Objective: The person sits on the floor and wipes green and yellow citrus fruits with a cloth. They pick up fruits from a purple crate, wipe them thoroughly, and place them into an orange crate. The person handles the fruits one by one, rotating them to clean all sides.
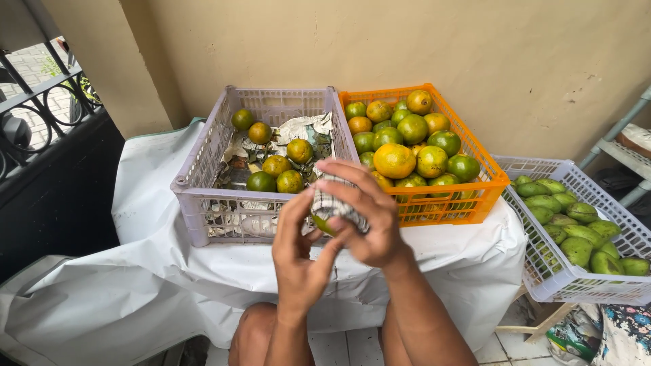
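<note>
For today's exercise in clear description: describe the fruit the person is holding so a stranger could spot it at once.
Start at the white-covered table with the pale purple crate and orange crate. In front of them, both hands meet: left hand, right hand. Between them sits a green fruit, the only one covered by a checked cloth and outside any crate.

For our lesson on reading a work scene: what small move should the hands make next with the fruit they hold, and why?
Probably keep rubbing: the right hand presses a checked cloth over the green fruit that the left hand cups, and much of the fruit is covered.
</note>
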